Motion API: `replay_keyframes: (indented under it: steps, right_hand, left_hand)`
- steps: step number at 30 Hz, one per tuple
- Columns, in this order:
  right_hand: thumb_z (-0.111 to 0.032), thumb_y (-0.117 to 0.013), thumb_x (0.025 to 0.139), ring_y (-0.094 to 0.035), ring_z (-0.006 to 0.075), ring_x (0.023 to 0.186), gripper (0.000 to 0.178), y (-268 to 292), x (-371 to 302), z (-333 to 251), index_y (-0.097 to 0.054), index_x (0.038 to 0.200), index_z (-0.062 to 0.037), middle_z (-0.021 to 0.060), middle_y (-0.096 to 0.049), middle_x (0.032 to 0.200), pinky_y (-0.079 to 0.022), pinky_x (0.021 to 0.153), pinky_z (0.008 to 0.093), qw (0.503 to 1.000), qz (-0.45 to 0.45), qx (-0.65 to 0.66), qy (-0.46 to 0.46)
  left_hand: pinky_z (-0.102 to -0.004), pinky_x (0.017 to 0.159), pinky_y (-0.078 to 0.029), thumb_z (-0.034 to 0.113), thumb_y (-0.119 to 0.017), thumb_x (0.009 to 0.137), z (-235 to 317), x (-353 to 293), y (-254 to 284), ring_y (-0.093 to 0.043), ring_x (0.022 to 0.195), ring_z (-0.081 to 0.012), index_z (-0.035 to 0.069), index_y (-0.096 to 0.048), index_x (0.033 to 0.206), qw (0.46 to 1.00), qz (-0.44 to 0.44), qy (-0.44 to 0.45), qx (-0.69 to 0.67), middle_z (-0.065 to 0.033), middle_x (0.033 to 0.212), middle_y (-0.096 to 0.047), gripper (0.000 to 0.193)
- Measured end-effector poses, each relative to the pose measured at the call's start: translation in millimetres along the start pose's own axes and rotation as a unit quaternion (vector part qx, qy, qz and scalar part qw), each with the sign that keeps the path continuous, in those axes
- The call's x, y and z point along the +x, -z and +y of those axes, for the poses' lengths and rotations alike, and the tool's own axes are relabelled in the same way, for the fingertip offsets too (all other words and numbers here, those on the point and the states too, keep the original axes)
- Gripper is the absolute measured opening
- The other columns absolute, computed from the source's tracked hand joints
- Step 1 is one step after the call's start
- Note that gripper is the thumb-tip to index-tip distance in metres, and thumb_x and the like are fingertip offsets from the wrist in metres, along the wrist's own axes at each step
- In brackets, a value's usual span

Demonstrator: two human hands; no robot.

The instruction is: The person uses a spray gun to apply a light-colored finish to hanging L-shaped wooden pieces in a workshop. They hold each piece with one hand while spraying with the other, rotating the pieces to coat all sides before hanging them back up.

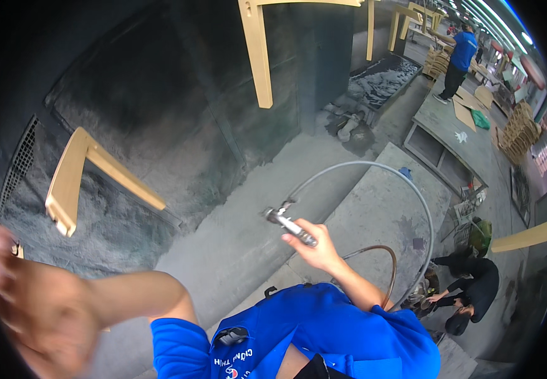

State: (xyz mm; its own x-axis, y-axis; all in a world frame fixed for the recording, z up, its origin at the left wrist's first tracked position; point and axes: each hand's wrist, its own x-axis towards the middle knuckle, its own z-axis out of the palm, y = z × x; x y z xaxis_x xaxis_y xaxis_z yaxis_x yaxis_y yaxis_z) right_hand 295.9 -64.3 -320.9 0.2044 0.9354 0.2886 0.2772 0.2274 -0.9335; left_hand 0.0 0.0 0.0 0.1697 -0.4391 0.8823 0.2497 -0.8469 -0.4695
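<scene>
**Spray gun held out over the dusty booth floor**

Spray gun (pixel 289 224) sits clenched in our right hand (pixel 314 249), nozzle pointing away from us and up to the left, toward the dark booth wall. From the gun a grey hose (pixel 406 183) loops out in a wide arc to the right of the hand and comes back down near our elbow, with a thinner brown hose (pixel 381 249) curling inside it. Our left hand (pixel 30 303) is raised close to the camera and blurred; we cannot tell whether it is released or closed, and nothing shows in it.

Beyond the left hand a pale wooden frame piece (pixel 81 177) hangs in the air, and a second wooden piece (pixel 258 54) hangs farther off, above the gun. Right of the hose loop a crouching person in black (pixel 469 294) works at floor level.

We judge the risks to be these: the slack hose could snag on the concrete ledge (pixel 374 215) under it, and spray could drift toward the crouching person.
</scene>
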Motion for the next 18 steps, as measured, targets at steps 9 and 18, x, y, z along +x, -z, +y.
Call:
replay_keyframes:
  steps: [9, 18]
  right_hand:
    - [-0.028, -0.073, 0.093, -0.055, 0.0107, 0.061, 0.044, 84.2, -53.2, 34.1, -0.057, 0.129, -0.0096, 0.0023, -0.058, 0.065, -0.045, 0.060, 0.0302, 0.973, 0.208, -0.040, -0.093]
    - [-0.044, -0.067, 0.096, -0.062, 0.0114, 0.068, 0.056, 167.6, -79.9, 39.1, -0.059, 0.133, -0.0037, 0.0053, -0.066, 0.074, -0.050, 0.065, 0.0288, 0.952, 0.298, 0.002, -0.067]
  left_hand:
    - [-0.0326, 0.068, -0.056, 0.034, -0.052, 0.105, -85.4, -278.1, -249.5, -0.068, 0.077, -0.0206, -0.003, -0.063, 0.116, 0.612, 0.020, 0.716, -0.335, -0.0117, 0.094, -0.066, 0.040]
    - [-0.0668, 0.110, -0.035, 0.074, -0.043, 0.094, -133.6, -475.1, -424.1, -0.032, 0.143, -0.0518, 0.010, -0.011, 0.161, 0.265, 0.127, 0.862, -0.414, -0.0277, 0.162, -0.016, 0.098]
